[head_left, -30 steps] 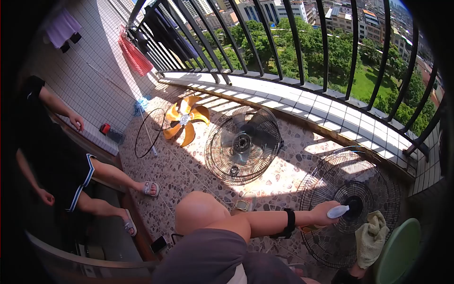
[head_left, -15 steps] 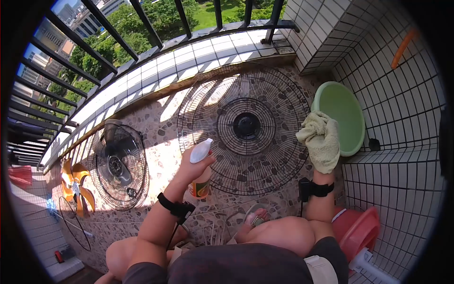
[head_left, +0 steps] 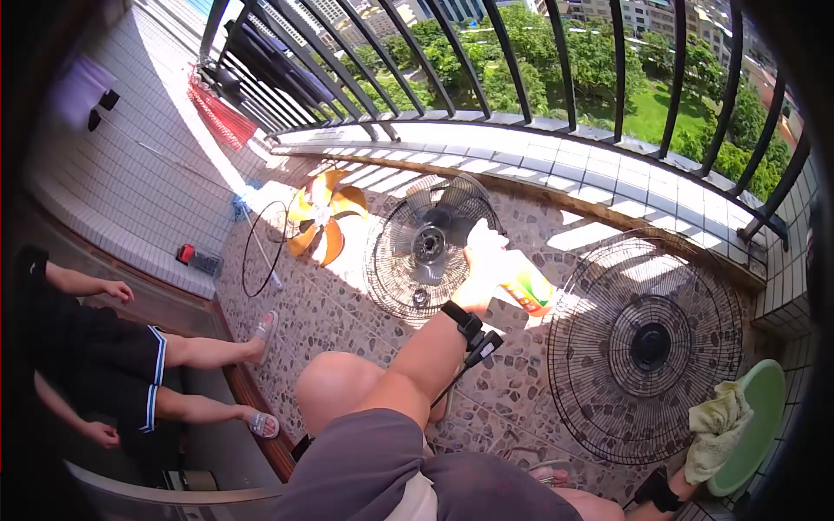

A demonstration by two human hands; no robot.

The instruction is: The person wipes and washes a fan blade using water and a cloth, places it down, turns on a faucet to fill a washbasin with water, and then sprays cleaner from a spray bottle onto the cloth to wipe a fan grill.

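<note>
Closest to you, at lower right, a pale green cloth [head_left: 719,425] covers your right hand, so you cannot tell how its fingers are set; the green basin [head_left: 773,417] stands right beside it, partly behind the cloth. The large wire guard [head_left: 649,346] lies just left of the cloth, nearer that hand than your other one. Farther out, your left hand [head_left: 482,267] is wrapped around a spray bottle [head_left: 527,285], whose long axis slants from the white spray head [head_left: 486,236] at upper left to the base at lower right. The caged fan [head_left: 428,245] lies immediately left of this hand, which overlaps the cage's right edge in view; whether they touch is unclear. Glare bleaches your fingers and the spray head, hiding the trigger and the nozzle's aim. Beyond, orange fan blades [head_left: 332,245] lie in sun, short of the railing [head_left: 618,78].
</note>
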